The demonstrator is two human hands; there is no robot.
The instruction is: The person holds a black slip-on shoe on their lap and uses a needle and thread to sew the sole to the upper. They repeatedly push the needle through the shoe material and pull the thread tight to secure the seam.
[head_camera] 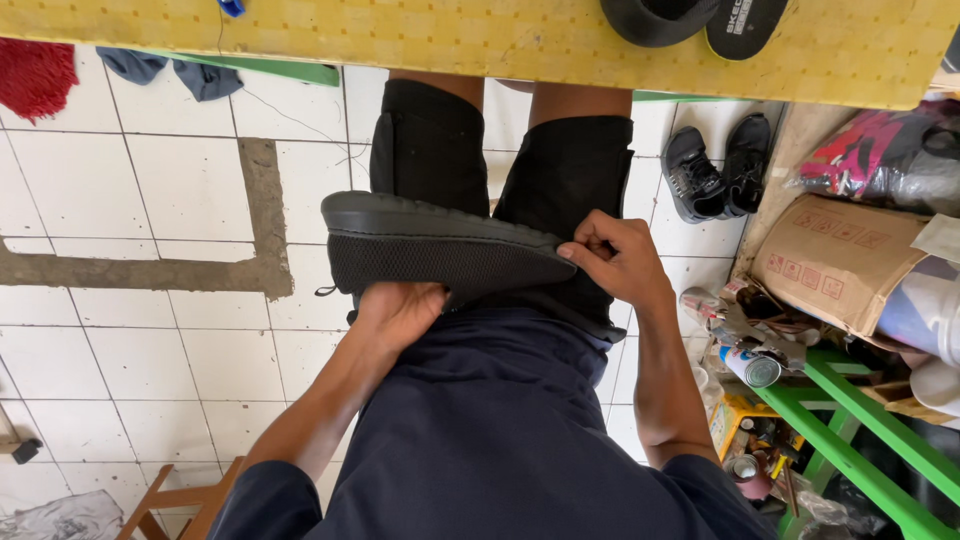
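Seen from above, a seated person in black shorts holds one black mesh shoe (440,250) on its side across the lap, sole edge uppermost. The left hand (400,312) cups the shoe from beneath, its grip wrapped around the upper; the right hand (618,262) has its grip pinched together on the toe end, where sole and mesh meet. No tool, glue or thread shows in either hand, so the work on this shoe appears to be at a checking or pressing stage, with the sole already seated along the visible edge; how much is left cannot be told. Count: one shoe in hand; one pair of black shoes (716,170) on the tiled floor (150,200) to the right; one black insole (745,25) and one dark cap-like item (655,20) on the yellow table (450,40); one cardboard box (838,260); several cans (750,365) near the green rack (860,440).
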